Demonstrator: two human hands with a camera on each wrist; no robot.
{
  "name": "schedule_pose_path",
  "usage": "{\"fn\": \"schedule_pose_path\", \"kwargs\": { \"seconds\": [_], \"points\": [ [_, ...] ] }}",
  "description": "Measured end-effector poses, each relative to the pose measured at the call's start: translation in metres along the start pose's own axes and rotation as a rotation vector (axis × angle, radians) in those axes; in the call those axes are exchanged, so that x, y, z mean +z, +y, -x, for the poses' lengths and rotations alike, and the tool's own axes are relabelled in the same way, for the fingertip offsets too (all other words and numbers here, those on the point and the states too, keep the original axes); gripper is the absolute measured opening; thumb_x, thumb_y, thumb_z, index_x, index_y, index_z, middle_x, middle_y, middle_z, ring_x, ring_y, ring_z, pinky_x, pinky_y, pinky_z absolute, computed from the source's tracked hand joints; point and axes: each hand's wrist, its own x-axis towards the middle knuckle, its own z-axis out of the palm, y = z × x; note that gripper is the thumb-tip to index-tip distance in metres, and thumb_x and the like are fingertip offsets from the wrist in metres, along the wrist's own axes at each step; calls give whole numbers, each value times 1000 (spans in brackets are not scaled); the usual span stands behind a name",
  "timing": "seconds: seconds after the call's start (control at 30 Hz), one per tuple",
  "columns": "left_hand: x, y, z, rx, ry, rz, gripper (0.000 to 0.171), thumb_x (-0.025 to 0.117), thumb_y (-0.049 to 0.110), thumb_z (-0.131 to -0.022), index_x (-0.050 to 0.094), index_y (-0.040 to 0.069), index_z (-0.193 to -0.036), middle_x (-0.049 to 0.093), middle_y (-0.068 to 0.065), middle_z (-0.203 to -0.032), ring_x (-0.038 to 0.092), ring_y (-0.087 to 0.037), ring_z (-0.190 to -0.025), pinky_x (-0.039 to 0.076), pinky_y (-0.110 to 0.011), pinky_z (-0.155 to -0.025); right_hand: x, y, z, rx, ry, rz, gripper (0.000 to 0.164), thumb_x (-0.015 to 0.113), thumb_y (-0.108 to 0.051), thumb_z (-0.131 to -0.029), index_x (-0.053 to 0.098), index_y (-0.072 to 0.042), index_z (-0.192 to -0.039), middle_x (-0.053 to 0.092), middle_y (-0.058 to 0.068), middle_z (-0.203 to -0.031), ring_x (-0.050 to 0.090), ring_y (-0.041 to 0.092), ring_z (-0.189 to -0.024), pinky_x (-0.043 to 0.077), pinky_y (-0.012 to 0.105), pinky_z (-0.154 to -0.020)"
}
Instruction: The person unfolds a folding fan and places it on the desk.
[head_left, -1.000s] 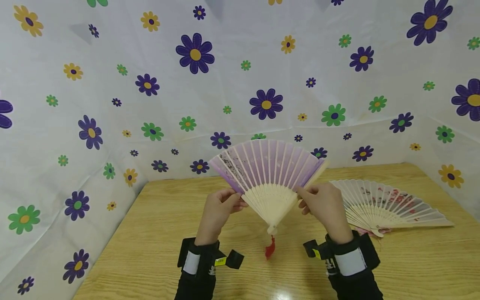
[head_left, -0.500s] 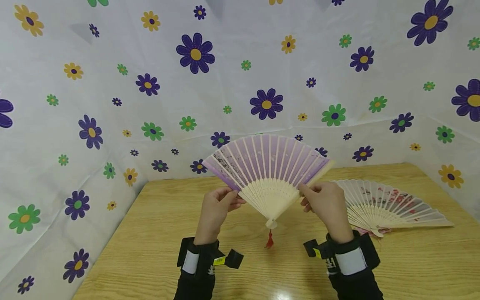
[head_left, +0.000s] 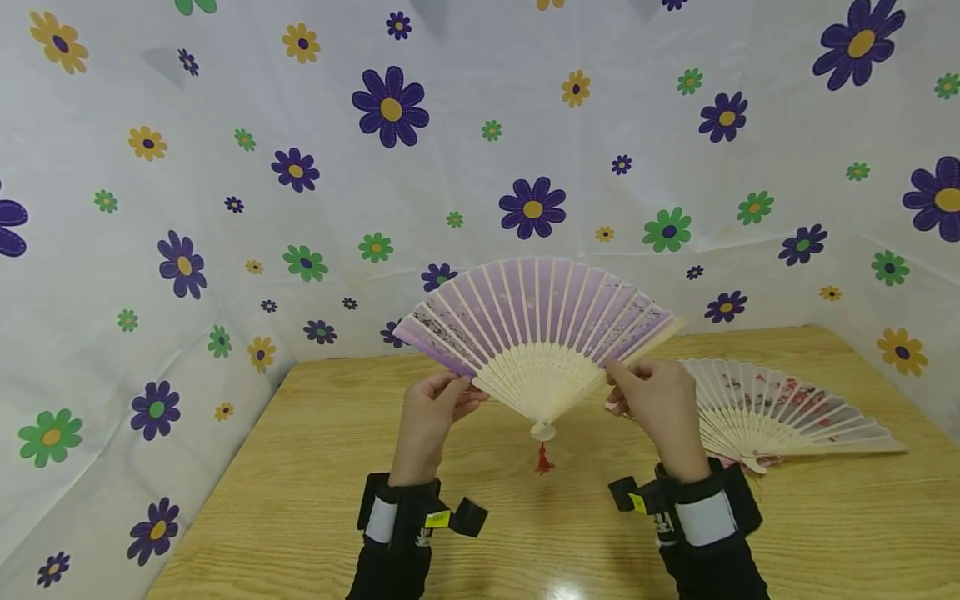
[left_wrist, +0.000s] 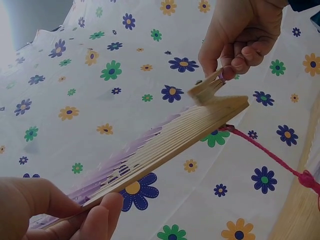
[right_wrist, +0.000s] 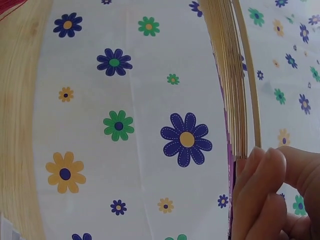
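Note:
A purple folding fan [head_left: 536, 308] with pale ribs is spread wide, held up above the table between both hands. My left hand [head_left: 431, 421] pinches its left outer rib between thumb and fingers; the left wrist view shows this grip on the fan [left_wrist: 165, 155] close up. On the other side my right hand [head_left: 660, 408] pinches the right outer rib, and in the right wrist view its curled fingers [right_wrist: 262, 185] wrap the rib's edge. From the pivot hangs a red tassel [head_left: 544, 460], clear of the wood.
A second folding fan [head_left: 795, 408], white with red blossoms, lies open on the wooden table [head_left: 300, 500] to the right, partly behind the right hand. A flower-printed cloth [head_left: 450, 100] hangs behind the table and along its sides.
The purple fan has spread wider and risen slightly. Both hands have drawn a little apart, keeping their pinch on the outer ribs. The tassel has risen with it; the white fan stays put.

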Motion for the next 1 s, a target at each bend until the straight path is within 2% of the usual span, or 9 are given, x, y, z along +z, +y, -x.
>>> {"fn": "schedule_pose_path", "kwargs": {
  "seconds": [0.2, 0.43, 0.63, 0.73, 0.83, 1.0],
  "points": [
    [1, -1, -3, -10, 25, 37, 24, 52, 3, -104, 64, -17, -111, 72, 0, -86, 71, -2, -76, 60, -14, -76, 0, 3, -3, 0, -9, -80, 35, 65, -23, -100, 75, 9, -91, 65, -6, -57, 62, 4, -48, 54, 18, -53],
    [1, -2, -5, -2, 98, 151, 21, 50, 2, -105, 63, -14, -101, 69, 3, -81, 72, -3, -75, 59, -13, -73, -2, 7, -7, 8, -3, -103, 38, 64, -25, -101, 74, 10, -89, 65, -8, -57, 62, 5, -50, 53, 17, -53],
    [-1, -3, -6, -9, 97, 144, 22, 50, 3, -105, 63, -15, -103, 68, 3, -81, 72, -4, -76, 59, -13, -74, 0, 6, -7, 24, 19, -145, 37, 64, -24, -101, 74, 9, -87, 64, -10, -56, 62, 5, -51, 52, 17, -52],
    [0, -4, -7, -10, 116, 159, 22, 50, 3, -105, 63, -14, -104, 69, 4, -81, 72, -3, -76, 59, -13, -74, 3, 6, -8, 45, 28, -231, 36, 64, -24, -101, 73, 7, -85, 63, -12, -56, 62, 3, -50, 52, 17, -51],
    [2, -5, -8, 4, 169, 194, 22, 50, 3, -105, 64, -14, -104, 69, 5, -80, 71, -2, -75, 59, -13, -73, 7, 7, -9, 69, 16, -360, 32, 64, -21, -101, 71, 4, -82, 64, -12, -56, 61, 2, -49, 54, 17, -52],
    [3, -4, -7, 59, 256, 278, 21, 49, 1, -104, 62, -15, -104, 69, 3, -83, 72, -3, -75, 59, -13, -72, 12, 8, -10, 117, -28, -497, 32, 63, -19, -101, 70, -12, -71, 64, -11, -58, 61, 2, -51, 54, 16, -53]
  ]
}}
